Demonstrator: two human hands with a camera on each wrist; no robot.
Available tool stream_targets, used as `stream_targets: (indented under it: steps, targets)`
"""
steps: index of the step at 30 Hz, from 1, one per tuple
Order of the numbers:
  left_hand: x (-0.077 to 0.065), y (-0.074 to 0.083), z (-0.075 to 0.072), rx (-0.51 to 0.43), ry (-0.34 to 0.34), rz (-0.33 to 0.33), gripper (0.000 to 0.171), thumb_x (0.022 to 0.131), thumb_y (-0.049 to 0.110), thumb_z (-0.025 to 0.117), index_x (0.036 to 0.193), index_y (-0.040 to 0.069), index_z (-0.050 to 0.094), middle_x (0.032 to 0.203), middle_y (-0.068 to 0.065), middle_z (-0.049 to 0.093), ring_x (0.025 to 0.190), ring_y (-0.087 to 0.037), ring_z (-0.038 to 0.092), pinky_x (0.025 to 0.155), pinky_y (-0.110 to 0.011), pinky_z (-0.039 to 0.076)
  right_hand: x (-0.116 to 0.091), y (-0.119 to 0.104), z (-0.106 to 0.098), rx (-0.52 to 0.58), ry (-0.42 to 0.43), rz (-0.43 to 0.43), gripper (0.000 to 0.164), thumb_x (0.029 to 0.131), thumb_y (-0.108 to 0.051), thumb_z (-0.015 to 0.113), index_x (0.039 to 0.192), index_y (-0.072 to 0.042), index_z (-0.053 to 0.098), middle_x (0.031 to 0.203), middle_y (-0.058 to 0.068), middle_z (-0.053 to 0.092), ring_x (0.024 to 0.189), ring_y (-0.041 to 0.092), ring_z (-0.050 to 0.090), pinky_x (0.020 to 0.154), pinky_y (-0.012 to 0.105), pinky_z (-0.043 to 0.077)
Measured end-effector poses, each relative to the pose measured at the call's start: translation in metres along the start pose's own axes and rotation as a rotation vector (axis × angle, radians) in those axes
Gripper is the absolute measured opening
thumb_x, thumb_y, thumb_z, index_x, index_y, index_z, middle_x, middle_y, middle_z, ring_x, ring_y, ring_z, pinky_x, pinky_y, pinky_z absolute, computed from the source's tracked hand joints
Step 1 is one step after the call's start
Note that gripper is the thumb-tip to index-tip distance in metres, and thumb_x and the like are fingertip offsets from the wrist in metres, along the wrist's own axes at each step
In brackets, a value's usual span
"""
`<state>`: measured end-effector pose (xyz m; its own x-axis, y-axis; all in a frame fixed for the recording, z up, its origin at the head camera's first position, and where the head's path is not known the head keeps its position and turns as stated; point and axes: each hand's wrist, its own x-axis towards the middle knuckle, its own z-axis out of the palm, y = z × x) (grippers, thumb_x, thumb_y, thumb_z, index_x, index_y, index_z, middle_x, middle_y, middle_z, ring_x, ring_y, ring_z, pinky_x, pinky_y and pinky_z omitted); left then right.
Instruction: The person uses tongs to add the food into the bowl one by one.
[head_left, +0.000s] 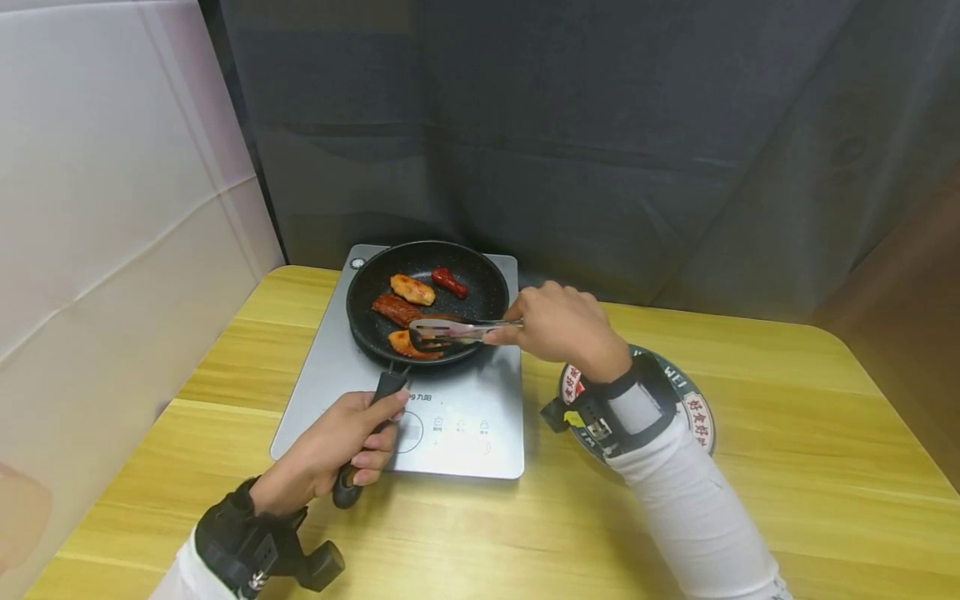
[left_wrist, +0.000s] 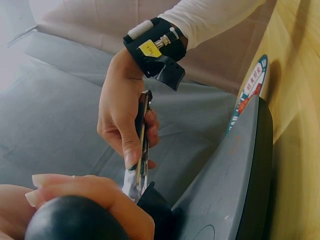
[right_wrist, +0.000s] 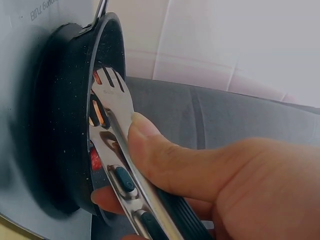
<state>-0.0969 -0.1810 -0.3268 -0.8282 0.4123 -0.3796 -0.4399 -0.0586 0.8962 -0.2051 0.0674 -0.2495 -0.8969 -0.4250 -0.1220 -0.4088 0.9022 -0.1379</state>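
Observation:
My left hand [head_left: 341, 442] grips the black handle [head_left: 347, 492] of a frying pan [head_left: 480, 287]. Its round knob end fills the bottom of the left wrist view. From the pan's right side, my right hand [head_left: 566, 325] holds metal tongs [head_left: 491, 330], thumb along one arm in the right wrist view. The slotted tong heads [right_wrist: 112, 87] are inside the pan, over the near food pieces. A yellow-brown chicken wing [head_left: 412, 289] and a small red drumstick [head_left: 448, 282] lie farther back. Nearer are a ridged brown meat slab [head_left: 394, 309] and an orange-brown piece [head_left: 408, 343], partly hidden by the tongs.
Under the pan is a silver induction cooker [head_left: 480, 454] on a wooden table [head_left: 562, 533]. A round patterned plate [head_left: 693, 400] with lettering sits to the right, partly beneath my right wrist. A dark cloth [head_left: 600, 167] hangs behind, and a pale wall [head_left: 112, 167] stands at left.

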Motion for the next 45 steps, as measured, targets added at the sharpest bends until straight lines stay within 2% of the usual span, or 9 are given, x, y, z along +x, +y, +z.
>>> stream_targets:
  steps: [9,19,23,30,33,39,45]
  targets:
    - [0.001,0.0,0.001,-0.002,-0.009,0.0,0.039,0.103,0.035,0.045,0.078,0.006,0.036,0.054,0.006,0.03,0.038,-0.004,0.029,0.033,-0.018,0.03,-0.001,0.002,-0.001,-0.005,0.001,0.031,0.048,0.083,-0.06,0.064,0.112,-0.022,0.073,0.1,-0.001,0.066,0.083,0.018,0.056,0.054,0.033,0.044]
    - [0.001,-0.001,0.001,-0.004,-0.016,0.002,0.04,0.102,0.036,0.046,0.077,0.007,0.037,0.054,0.006,0.03,0.038,-0.004,0.029,0.033,-0.018,0.03,-0.005,0.009,0.0,0.008,0.056,0.03,0.05,0.083,-0.06,0.064,0.115,-0.022,0.071,0.087,-0.001,0.063,0.074,0.019,0.055,0.047,0.034,0.04]
    - [0.001,-0.001,0.0,-0.002,-0.016,0.007,0.042,0.102,0.036,0.046,0.074,0.007,0.037,0.054,0.006,0.031,0.038,-0.004,0.029,0.033,-0.018,0.03,-0.007,0.013,0.003,0.014,0.078,0.009,0.046,0.085,-0.06,0.061,0.108,-0.023,0.072,0.07,-0.001,0.055,0.065,0.019,0.052,0.045,0.033,0.036]
    - [-0.001,-0.001,0.0,-0.002,-0.023,0.006,0.043,0.102,0.036,0.045,0.073,0.007,0.036,0.054,0.006,0.031,0.038,-0.004,0.029,0.033,-0.018,0.031,-0.013,0.022,0.011,0.085,0.106,0.048,0.061,0.084,-0.064,0.06,0.125,-0.019,0.065,0.064,0.0,0.048,0.066,0.021,0.05,0.049,0.032,0.036]
    - [-0.001,-0.001,0.0,-0.006,-0.022,0.005,0.041,0.102,0.036,0.045,0.075,0.007,0.036,0.054,0.006,0.03,0.038,-0.004,0.029,0.033,-0.018,0.03,-0.018,0.028,0.015,0.122,0.126,0.062,0.063,0.083,-0.065,0.06,0.126,-0.018,0.064,0.062,-0.001,0.046,0.068,0.02,0.05,0.049,0.032,0.036]
    - [-0.001,0.0,0.0,0.007,-0.024,0.0,0.043,0.102,0.037,0.045,0.072,0.007,0.037,0.054,0.006,0.03,0.038,-0.004,0.029,0.033,-0.018,0.031,-0.036,0.04,0.016,0.159,0.2,0.059,0.051,0.086,-0.055,0.063,0.121,-0.019,0.066,0.068,0.0,0.052,0.069,0.02,0.051,0.048,0.032,0.037]
    - [-0.002,0.001,-0.001,0.029,-0.005,-0.011,0.045,0.101,0.039,0.047,0.07,0.008,0.038,0.054,0.005,0.031,0.038,-0.005,0.029,0.033,-0.019,0.03,-0.055,0.047,0.017,0.157,0.202,0.112,0.05,0.087,-0.056,0.062,0.12,-0.019,0.065,0.07,0.001,0.054,0.069,0.021,0.051,0.049,0.032,0.038]
